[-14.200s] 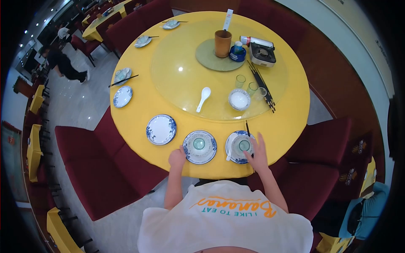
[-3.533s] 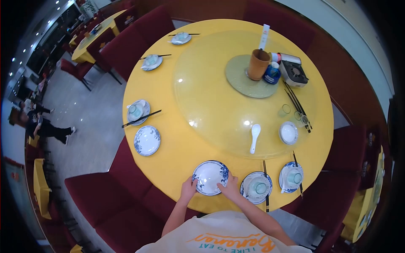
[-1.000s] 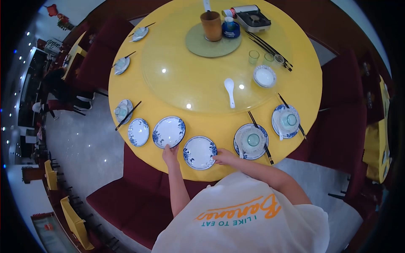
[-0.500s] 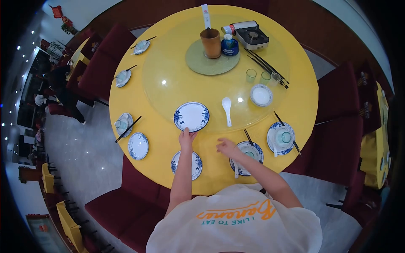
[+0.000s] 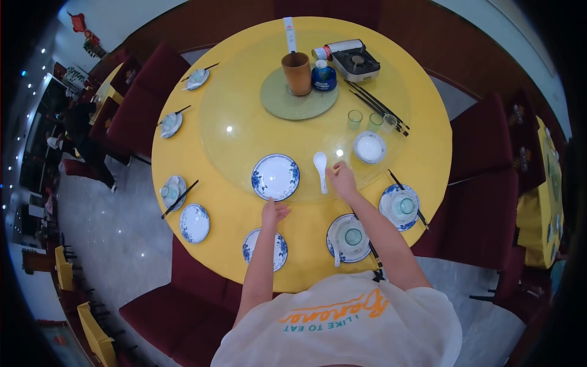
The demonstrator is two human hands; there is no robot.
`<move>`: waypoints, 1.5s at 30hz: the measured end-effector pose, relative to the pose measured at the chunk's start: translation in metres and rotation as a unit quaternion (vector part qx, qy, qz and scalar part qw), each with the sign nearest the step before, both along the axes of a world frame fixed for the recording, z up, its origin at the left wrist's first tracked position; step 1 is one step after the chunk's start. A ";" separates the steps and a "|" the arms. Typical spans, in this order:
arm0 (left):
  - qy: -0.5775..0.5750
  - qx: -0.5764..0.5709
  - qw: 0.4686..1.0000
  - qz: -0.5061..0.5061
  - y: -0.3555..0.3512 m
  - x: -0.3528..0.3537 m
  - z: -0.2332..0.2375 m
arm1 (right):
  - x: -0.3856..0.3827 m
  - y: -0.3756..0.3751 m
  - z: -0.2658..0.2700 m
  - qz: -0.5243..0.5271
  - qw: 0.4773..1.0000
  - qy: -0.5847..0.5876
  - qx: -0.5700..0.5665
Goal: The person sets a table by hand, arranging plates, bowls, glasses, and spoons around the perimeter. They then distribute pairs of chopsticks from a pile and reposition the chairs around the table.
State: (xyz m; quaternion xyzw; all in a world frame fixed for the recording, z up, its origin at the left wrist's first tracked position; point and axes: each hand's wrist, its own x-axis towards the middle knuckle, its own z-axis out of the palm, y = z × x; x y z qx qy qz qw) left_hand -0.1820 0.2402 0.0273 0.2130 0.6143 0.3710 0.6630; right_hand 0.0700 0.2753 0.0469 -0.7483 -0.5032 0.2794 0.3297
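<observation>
At the near edge of the desk, your left forearm crosses over the near plate. Right of it sits a setting of plate, bowl, glass and white spoon, with chopsticks partly behind your right arm. Farther right is another setting, chopsticks along its right side. To the left lie the left plate and, just beyond it, a setting with chopsticks. Your left hand has its grip open, fingers apart, at the near rim of the middle plate, which lies over the near part of the turntable; you cannot tell whether it touches. Your right hand is just right of the spoon, fingers partly curled; you cannot tell whether that grip is open or closed. Farther right is the bowl, then three small glasses beside loose chopsticks. Beyond, the green disc bears the brown cup and blue jar, with the stove to their right.
</observation>
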 end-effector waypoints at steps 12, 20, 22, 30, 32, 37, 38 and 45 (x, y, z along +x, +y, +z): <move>0.010 -0.068 0.974 0.214 -0.184 -0.061 -0.017 | 0.159 0.022 -0.052 -0.221 0.975 -0.019 -0.022; 0.069 -0.068 0.980 0.174 -0.193 -0.065 -0.017 | 0.159 0.026 -0.035 -0.173 0.973 0.134 -0.070; 0.058 -0.071 0.977 0.193 -0.192 -0.065 -0.015 | 0.164 0.029 -0.026 -0.158 0.979 0.100 -0.085; 0.001 -0.045 0.962 0.270 -0.195 -0.063 -0.009 | 0.124 0.008 0.016 -0.102 0.975 0.185 0.066; 0.005 -0.040 0.964 0.262 -0.196 -0.064 -0.011 | 0.100 0.000 0.016 -0.058 0.982 0.173 0.051; 0.059 -0.005 0.991 0.119 -0.186 -0.059 0.004 | -0.016 -0.063 0.032 0.128 0.961 0.231 -0.077; 0.041 0.008 0.994 0.103 -0.181 -0.055 0.020 | -0.043 -0.082 0.038 0.161 0.951 0.248 -0.087; -0.032 0.103 0.989 0.105 -0.168 -0.049 0.029 | -0.135 -0.143 0.037 0.311 0.874 0.324 -0.186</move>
